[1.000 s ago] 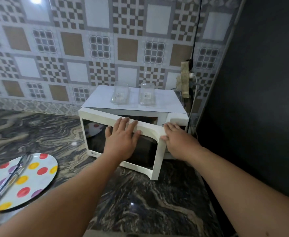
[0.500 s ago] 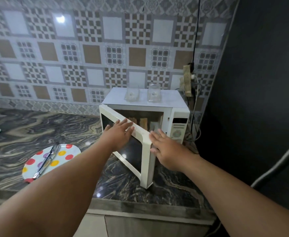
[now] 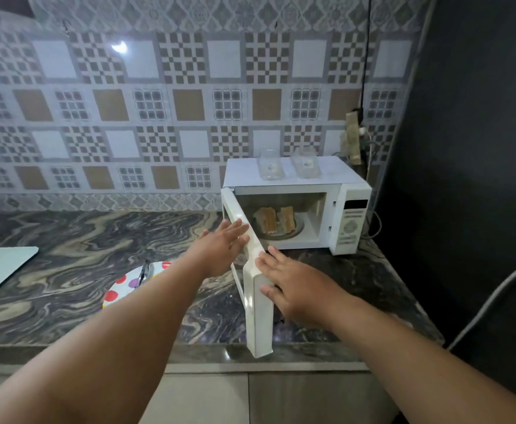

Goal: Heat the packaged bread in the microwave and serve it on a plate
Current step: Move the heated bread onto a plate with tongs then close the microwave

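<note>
Door (image 3: 258, 304) open btwn hands; 2 containers (image 3: 305, 166) atop microwave (image 3: 351, 221).

Head view: two forearms are showing, both bare from the lower frame edge up to the wrists. No sleeve, cuff or glove is showing on either one. The left hand (image 3: 220, 249) and the right hand (image 3: 293, 289) are bare as well. No ring, watch, band or bracelet is showing on the fingers or wrists as far as the frame resolves. Fingernails are appearing short and unpainted, though the detail is blurring.
</note>
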